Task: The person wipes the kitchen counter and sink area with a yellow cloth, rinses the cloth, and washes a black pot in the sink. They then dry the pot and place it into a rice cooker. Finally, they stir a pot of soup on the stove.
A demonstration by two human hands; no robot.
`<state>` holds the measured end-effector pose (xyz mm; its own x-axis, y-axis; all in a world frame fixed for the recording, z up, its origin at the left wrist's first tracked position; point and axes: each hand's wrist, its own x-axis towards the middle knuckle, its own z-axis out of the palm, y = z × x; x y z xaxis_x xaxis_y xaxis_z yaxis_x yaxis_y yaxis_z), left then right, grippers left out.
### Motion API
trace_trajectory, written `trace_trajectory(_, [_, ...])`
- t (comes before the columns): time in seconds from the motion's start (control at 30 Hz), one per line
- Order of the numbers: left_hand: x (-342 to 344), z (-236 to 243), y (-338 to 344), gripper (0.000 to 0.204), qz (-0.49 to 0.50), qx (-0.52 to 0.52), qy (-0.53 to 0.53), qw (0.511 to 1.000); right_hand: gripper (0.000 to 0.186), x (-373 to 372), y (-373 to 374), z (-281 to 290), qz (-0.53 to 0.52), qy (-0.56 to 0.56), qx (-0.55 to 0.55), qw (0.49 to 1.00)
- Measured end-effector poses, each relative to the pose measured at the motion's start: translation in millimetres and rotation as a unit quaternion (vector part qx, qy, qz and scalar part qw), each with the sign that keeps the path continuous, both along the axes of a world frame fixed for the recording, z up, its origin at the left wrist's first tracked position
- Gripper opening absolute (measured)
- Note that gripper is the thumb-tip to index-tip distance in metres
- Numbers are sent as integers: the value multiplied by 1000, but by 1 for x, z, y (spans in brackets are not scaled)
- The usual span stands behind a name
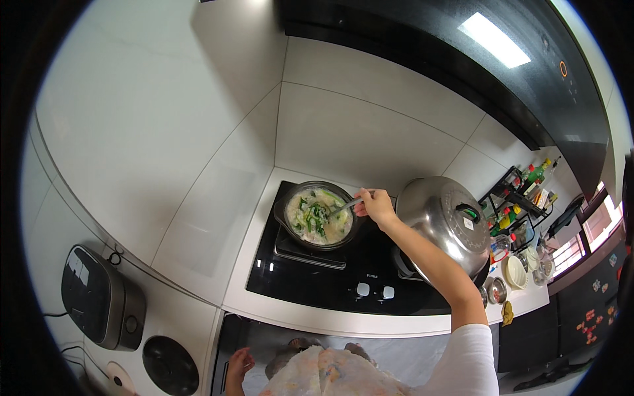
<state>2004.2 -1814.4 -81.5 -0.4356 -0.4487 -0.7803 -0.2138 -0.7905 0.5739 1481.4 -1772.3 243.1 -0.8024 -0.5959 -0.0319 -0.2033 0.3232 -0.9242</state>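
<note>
My right hand (375, 206) is closed round the handle of a metal spoon (344, 206), reaching in over the hob. The spoon's lower end dips into a dark clay pot (285, 224), so its bowl is partly hidden. Inside the pot is a pale, thick soup or porridge (335, 230) with chopped green leaves (314, 218) gathered mostly in the middle. The pot stands on the left burner of a black glass hob (317, 282). Low beside my body, my left hand (240, 362) hangs away from the counter, fingers loosely bent and nothing visible in it.
A large lidded steel pot (429, 221) stands right of the clay pot, under my forearm. Bottles and a black rack (512, 191) line the far right, with bowls (515, 272) nearby. A rice cooker (105, 297) and round black lid (170, 365) occupy the left counter. A range hood (422, 53) hangs above.
</note>
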Motion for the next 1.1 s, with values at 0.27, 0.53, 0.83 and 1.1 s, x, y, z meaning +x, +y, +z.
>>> trace_trajectory(0.27, [-4,2,-1,22,0,-6,-2,1000,23,19,-13,-12,86,412,5,907])
trace_trajectory(0.53, [-11,2,-8,24,-2,5,2,1000,28,23,1,-53,375,640,136,657])
trace_trajectory(0.83, [-14,10,-9,23,-16,-7,-21,1000,30,28,35,-38,458,678,148,556])
trace_trajectory(1.1, [-17,4,-11,22,-32,-10,-6,999,30,25,86,18,413,617,131,657])
